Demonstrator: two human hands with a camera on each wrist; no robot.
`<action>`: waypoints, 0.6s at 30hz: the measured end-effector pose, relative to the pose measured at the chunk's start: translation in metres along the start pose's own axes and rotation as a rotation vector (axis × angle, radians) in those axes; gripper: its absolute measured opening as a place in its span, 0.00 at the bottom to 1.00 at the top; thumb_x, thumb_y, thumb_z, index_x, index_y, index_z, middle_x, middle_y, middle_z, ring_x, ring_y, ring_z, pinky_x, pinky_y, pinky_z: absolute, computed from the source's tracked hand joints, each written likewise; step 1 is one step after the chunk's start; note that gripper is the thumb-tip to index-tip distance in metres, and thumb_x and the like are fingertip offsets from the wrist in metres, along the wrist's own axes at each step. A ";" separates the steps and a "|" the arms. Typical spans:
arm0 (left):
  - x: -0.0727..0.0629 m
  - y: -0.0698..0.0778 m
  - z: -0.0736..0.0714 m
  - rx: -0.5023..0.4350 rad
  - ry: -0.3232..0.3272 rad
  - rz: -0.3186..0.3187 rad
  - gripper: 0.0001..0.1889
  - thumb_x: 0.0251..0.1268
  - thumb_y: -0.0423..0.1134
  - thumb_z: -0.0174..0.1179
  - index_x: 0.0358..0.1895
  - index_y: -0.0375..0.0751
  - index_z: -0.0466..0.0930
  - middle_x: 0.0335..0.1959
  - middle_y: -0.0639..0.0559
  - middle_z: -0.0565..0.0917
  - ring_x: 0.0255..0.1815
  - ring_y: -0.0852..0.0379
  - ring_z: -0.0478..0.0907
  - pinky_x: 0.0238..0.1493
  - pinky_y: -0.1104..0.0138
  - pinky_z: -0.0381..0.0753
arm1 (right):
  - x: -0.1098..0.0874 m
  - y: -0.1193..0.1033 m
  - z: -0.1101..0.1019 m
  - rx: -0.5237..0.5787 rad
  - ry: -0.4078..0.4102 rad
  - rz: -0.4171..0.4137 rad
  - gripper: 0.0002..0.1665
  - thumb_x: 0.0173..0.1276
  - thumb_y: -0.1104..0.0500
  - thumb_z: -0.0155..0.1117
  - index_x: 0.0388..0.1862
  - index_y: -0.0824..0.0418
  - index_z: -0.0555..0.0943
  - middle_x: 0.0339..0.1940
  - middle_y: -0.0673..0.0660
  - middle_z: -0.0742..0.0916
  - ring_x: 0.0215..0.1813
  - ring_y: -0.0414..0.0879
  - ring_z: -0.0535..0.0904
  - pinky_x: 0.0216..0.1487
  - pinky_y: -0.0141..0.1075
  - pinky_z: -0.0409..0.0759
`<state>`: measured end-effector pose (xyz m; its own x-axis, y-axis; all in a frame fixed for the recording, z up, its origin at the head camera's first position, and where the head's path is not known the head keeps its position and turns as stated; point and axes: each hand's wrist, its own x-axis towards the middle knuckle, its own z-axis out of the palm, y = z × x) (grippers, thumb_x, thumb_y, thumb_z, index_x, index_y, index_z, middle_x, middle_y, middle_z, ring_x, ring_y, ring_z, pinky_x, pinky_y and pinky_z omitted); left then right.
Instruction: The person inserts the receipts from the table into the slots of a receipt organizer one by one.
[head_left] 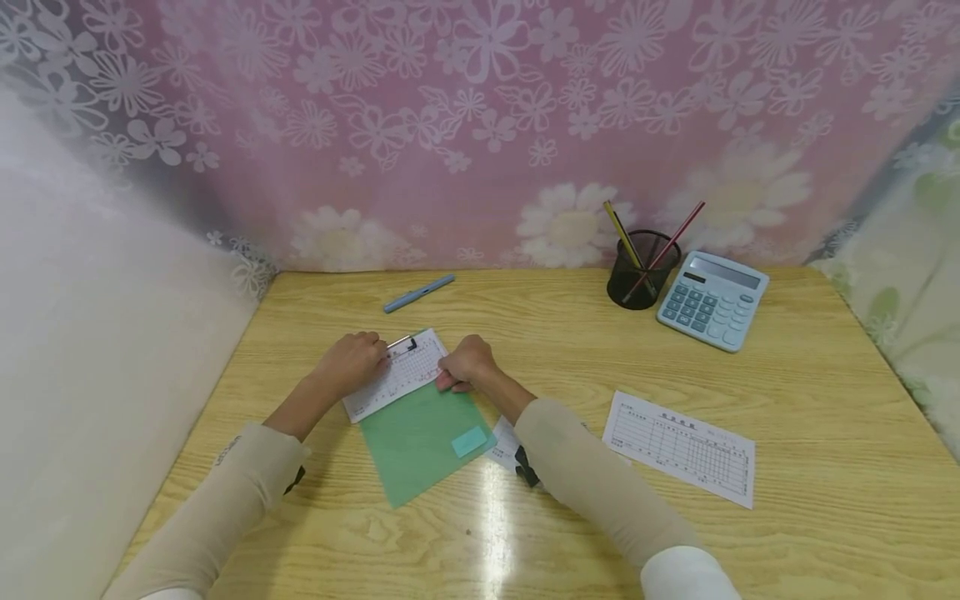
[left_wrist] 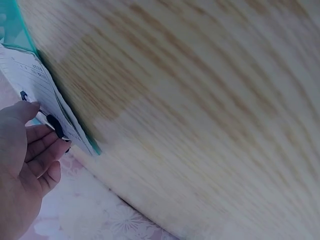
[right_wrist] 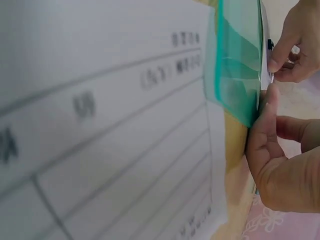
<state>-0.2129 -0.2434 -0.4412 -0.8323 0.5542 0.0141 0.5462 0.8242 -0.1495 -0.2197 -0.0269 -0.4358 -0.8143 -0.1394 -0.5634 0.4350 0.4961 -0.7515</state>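
A green clipboard folder [head_left: 423,454] lies tilted on the table, with a turquoise label near its lower right corner. Across its top sits a printed form slip [head_left: 401,379], under a metal clip with black ends [head_left: 411,342]. My left hand [head_left: 352,364] is at the clip; in the left wrist view its thumb and fingers [left_wrist: 47,152] pinch the clip. At the slip's right end, my right hand [head_left: 468,364] pinches the edge of the slip; whether it also grips the folder is hard to tell. The right wrist view shows both hands close together beyond the green folder [right_wrist: 240,65].
Another printed form [head_left: 682,450] lies to the right, and a further paper [head_left: 504,446] is partly under the right forearm. A blue pen [head_left: 418,294] lies behind the folder. At the back right stand a black mesh pencil cup [head_left: 630,279] and a blue calculator [head_left: 712,302].
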 end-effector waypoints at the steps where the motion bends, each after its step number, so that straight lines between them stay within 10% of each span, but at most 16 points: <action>1: 0.000 0.000 0.000 -0.011 -0.009 -0.011 0.11 0.65 0.39 0.60 0.40 0.33 0.82 0.32 0.44 0.81 0.33 0.50 0.79 0.39 0.58 0.80 | -0.001 0.000 -0.001 -0.010 -0.001 -0.009 0.11 0.66 0.62 0.61 0.26 0.68 0.83 0.18 0.56 0.87 0.19 0.41 0.83 0.25 0.31 0.82; 10: -0.001 -0.003 0.006 -0.009 0.039 -0.006 0.11 0.63 0.39 0.62 0.39 0.32 0.82 0.32 0.44 0.81 0.34 0.49 0.79 0.38 0.58 0.81 | -0.020 0.004 -0.032 -0.298 -0.003 -0.230 0.19 0.68 0.57 0.59 0.19 0.66 0.84 0.15 0.56 0.85 0.19 0.45 0.83 0.24 0.27 0.78; 18: -0.001 -0.002 0.002 -0.037 -0.026 -0.045 0.14 0.67 0.42 0.58 0.45 0.33 0.81 0.39 0.43 0.82 0.41 0.47 0.80 0.43 0.56 0.80 | -0.051 0.023 -0.075 -0.322 -0.030 -0.334 0.13 0.66 0.54 0.63 0.38 0.65 0.81 0.32 0.60 0.88 0.34 0.51 0.86 0.35 0.36 0.83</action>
<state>-0.2131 -0.2460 -0.4432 -0.8581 0.5134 -0.0058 0.5107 0.8523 -0.1130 -0.1969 0.0559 -0.3990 -0.8758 -0.3592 -0.3223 0.0058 0.6599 -0.7513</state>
